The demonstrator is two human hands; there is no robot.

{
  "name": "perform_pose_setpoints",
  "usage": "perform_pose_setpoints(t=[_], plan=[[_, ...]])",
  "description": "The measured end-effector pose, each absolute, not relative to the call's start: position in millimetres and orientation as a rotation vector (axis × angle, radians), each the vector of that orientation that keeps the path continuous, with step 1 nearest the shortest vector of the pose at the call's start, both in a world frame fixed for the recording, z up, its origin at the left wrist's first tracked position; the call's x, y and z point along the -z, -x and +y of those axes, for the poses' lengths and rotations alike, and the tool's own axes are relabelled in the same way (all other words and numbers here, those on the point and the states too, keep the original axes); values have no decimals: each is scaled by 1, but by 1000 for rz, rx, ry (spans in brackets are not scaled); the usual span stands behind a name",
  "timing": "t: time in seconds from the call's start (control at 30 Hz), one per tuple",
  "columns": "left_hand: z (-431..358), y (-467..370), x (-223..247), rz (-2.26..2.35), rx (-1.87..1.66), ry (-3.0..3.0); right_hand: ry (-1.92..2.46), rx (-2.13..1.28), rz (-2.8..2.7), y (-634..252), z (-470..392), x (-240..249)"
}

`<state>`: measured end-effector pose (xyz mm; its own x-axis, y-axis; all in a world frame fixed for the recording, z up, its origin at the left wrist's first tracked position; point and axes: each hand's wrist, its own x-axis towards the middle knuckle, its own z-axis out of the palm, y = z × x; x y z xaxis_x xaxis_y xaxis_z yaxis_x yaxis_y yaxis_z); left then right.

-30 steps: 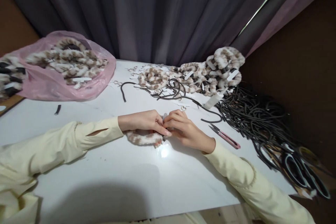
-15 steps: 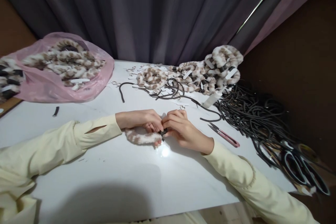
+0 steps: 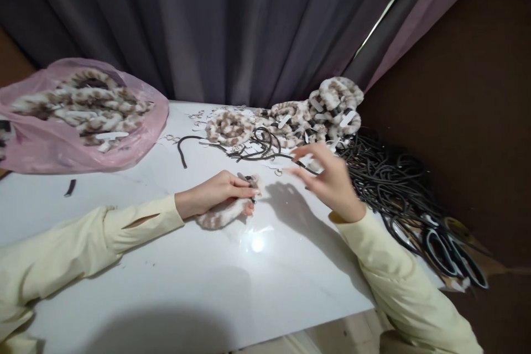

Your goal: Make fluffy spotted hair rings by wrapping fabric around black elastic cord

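Note:
My left hand (image 3: 226, 191) is closed around a furry white-and-brown ring (image 3: 219, 217) over the middle of the table. A dark end of the piece shows at its fingertips. To the right, my right hand (image 3: 327, 180) is raised above the table with thumb and fingers apart and nothing visible between them. Behind it a white bottle (image 3: 315, 166) is mostly hidden. A loose black cord (image 3: 265, 149) lies beyond both hands.
A pink bag (image 3: 141, 149) of furry rings stands at the left. More furry rings (image 3: 340, 94) are piled at the back right. Black cords (image 3: 385, 177) and a large pair of scissors (image 3: 442, 251) lie along the right side. A short black piece (image 3: 71, 187) is at the left.
My right hand has let go of the furry piece and moved up and to the right, its fingers opening. My left hand still holds the piece. The view has shifted slightly.

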<state>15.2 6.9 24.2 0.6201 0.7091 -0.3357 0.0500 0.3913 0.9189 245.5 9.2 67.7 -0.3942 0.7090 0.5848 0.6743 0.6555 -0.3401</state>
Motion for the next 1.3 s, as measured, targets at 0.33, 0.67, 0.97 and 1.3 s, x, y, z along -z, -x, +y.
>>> perform_pose_setpoints(t=[0.33,0.67,0.97,1.3], plan=[[9,-21,-8,878,-745,-854,1791,-377,-1838,-327,62,-21],[4,-25,-13,937,-798,-846,1353,-734,-1999,-279,27,-50],[0,-24,-15,959,-807,-1012,1207,-1167,-1749,-204,-5,-36],[-2,-25,-19,930,-759,-967,1198,-1161,-1732,-201,0,-26]])
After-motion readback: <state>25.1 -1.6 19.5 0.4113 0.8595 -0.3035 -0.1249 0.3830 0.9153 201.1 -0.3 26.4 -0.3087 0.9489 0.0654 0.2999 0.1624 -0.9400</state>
